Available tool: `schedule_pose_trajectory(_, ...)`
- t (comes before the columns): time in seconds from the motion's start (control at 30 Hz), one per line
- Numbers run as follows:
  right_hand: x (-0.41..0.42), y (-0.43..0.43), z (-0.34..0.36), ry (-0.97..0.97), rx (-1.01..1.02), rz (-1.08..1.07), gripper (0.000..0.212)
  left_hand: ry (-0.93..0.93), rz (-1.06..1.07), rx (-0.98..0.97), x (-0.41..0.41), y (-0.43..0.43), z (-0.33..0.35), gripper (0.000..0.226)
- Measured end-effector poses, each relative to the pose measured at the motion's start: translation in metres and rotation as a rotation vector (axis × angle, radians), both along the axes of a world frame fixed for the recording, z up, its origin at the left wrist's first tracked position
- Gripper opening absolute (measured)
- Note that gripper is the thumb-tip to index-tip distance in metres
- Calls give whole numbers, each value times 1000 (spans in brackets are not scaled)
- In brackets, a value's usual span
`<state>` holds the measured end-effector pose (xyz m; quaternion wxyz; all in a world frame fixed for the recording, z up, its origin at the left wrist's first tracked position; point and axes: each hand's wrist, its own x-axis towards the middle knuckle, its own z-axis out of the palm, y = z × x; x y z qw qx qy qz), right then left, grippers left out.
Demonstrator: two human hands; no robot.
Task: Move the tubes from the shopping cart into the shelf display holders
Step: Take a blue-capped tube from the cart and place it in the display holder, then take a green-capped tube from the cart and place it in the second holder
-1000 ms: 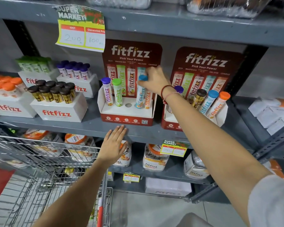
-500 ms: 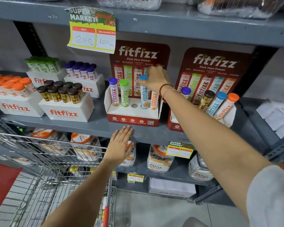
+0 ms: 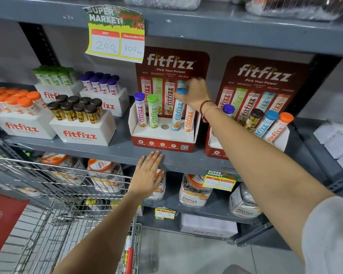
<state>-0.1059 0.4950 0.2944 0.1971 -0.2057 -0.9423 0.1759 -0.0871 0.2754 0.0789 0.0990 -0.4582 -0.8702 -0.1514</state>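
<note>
A red and white display holder (image 3: 162,142) stands on the middle shelf. It holds a purple-capped tube (image 3: 140,110), a green-capped tube (image 3: 153,111), a blue-capped tube (image 3: 177,113) and an orange tube (image 3: 188,119). One hole (image 3: 164,126) in the middle is bare. My right hand (image 3: 194,94) grips the blue-capped tube near its cap, with the tube's foot in its hole. My left hand (image 3: 148,175) rests flat with fingers apart against the shelf's front edge, holding nothing. The shopping cart (image 3: 57,214) is at lower left.
A second display holder (image 3: 214,153) with several tubes stands to the right, partly behind my right arm. White boxes of orange (image 3: 14,99), brown (image 3: 75,107), purple (image 3: 101,82) and green (image 3: 53,75) capped tubes fill the left. Jars line the lower shelf (image 3: 194,190).
The blue-capped tube has straightened and settled lower into its hole under my right hand. My left hand stays on the shelf edge. The camera has shifted slightly.
</note>
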Motion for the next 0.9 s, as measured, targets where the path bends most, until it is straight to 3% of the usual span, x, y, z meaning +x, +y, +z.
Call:
schedule_pose_trajectory(0.17,3,-6,3,4,173,-31,40,-15,0,-9,1,0,0,54)
schedule_pose_trajectory(0.3,3,-8,-6,-104,254,8,48,-12,6,-26,0,0,0,53)
schedule_pose_trajectory(0.6,8,-8,-14,-132,232,-5,62,-44,-18,5,0,-2,7,52)
schedule_pose_trajectory(0.7,24,-16,-25,66,151,-4,58,-104,25,97,1,-16,18,47)
schedule_pose_trajectory(0.8,44,-39,-45,331,129,33,35,-168,161,195,4,-48,24,40)
schedule_pose_trajectory(0.9,58,-79,-73,391,36,108,21,-235,314,216,12,-91,21,35)
